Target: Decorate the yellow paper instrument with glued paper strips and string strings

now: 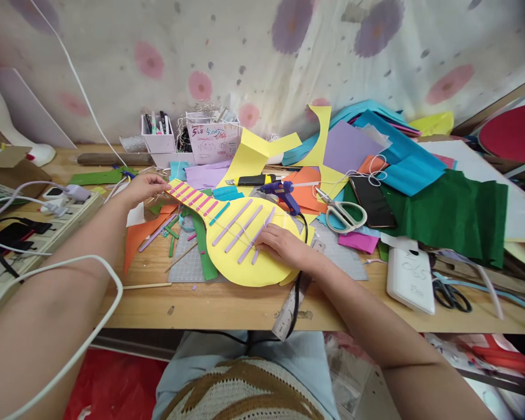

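Observation:
A yellow paper lute shape (238, 256) lies on the desk, with pink strips across its neck and purple strips along its round body. My left hand (143, 188) pinches the far end of the neck, fingers closed on it. My right hand (282, 242) rests on the round body, fingertips pressed together on the lower end of a purple strip (258, 236). A thin pale string seems to run along the lute between the two hands.
A blue glue gun (282, 192), white-handled scissors (341, 213), a phone (371, 201) and piles of coloured paper (402, 157) lie behind and right. A power strip (44, 224) with cables sits left. A white box (411, 279) and black scissors (450, 294) are near the front edge.

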Motion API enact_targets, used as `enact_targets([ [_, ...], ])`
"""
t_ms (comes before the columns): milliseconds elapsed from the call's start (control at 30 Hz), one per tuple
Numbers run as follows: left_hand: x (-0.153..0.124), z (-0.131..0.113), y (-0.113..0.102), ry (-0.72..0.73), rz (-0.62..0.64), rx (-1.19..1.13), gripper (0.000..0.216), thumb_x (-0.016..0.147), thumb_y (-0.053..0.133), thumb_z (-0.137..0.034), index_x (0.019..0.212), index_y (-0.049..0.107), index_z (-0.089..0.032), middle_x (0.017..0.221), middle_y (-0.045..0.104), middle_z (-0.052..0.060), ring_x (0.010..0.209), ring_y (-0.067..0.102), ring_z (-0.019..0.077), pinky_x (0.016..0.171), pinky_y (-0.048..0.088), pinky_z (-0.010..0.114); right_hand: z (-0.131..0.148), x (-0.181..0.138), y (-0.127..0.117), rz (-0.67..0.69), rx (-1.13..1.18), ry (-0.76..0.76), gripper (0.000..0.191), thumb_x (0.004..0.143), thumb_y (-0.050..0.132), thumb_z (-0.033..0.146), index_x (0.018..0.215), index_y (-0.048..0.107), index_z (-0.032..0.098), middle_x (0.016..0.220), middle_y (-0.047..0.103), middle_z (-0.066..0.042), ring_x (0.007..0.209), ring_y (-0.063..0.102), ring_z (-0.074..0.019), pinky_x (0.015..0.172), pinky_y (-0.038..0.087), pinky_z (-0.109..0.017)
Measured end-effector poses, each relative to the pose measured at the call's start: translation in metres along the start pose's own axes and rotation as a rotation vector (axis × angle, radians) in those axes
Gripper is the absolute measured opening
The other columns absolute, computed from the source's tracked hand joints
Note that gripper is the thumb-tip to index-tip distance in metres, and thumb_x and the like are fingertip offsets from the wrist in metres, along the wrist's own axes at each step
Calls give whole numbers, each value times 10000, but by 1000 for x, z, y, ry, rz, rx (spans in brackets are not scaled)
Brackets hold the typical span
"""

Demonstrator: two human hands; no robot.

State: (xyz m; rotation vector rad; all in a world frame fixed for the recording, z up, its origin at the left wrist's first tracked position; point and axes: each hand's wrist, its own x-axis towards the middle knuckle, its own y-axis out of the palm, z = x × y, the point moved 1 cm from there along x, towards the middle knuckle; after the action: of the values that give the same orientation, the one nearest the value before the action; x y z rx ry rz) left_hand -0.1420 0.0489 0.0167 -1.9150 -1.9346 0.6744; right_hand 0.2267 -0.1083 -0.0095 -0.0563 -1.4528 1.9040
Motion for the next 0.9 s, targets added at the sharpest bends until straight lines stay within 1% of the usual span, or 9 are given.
enact_targets([
  [100,1,1,0,-3,4,-6,438,394,793,-426,660,585,-147,606,553,-21,511,428,69,499,299,224,0,-1,0,3,-6,2,195,943,366,218,836,524,177,821,600,-67,791,503,-172,749,434,-313],
  [267,5,7,-4,1,4,-21,481,388,799,-470,678,591,-148,636,571,-13,525,464,74,511,329,227,3,-1,1,8,-27,14,184,938,379,227,836,524,176,826,607,-69,799,510,-178,753,428,-313],
  [367,7,12,-8,-6,20,-31,483,405,802,-475,698,599,-150,651,584,-7,532,480,77,522,352,232,5,0,2,18,-39,14,187,936,385,240,826,522,178,818,611,-69,791,517,-181,751,421,-314],
  [467,6,14,-11,-2,9,-36,485,392,814,-463,696,605,-148,683,605,5,563,505,87,536,376,235,8,1,2,32,-55,26,194,935,382,247,822,524,178,810,613,-68,780,525,-181,736,412,-311],
  [600,5,11,-9,23,9,-76,474,391,818,-461,681,607,-151,674,605,5,572,507,92,535,381,237,9,0,1,46,-68,52,190,930,388,246,823,528,175,793,613,-64,755,535,-176,709,406,-300],
  [800,1,1,-2,32,13,-122,490,308,835,-449,610,596,-148,606,584,-5,564,498,93,553,387,244,9,-1,-1,48,-64,55,174,921,406,240,822,531,171,795,618,-66,756,544,-171,710,408,-288],
  [900,-1,-1,-1,35,1,-123,488,307,836,-450,604,597,-145,598,581,-10,570,495,91,554,381,239,10,-2,-2,46,-50,52,177,923,402,241,815,526,173,782,614,-65,740,541,-167,699,406,-284],
])
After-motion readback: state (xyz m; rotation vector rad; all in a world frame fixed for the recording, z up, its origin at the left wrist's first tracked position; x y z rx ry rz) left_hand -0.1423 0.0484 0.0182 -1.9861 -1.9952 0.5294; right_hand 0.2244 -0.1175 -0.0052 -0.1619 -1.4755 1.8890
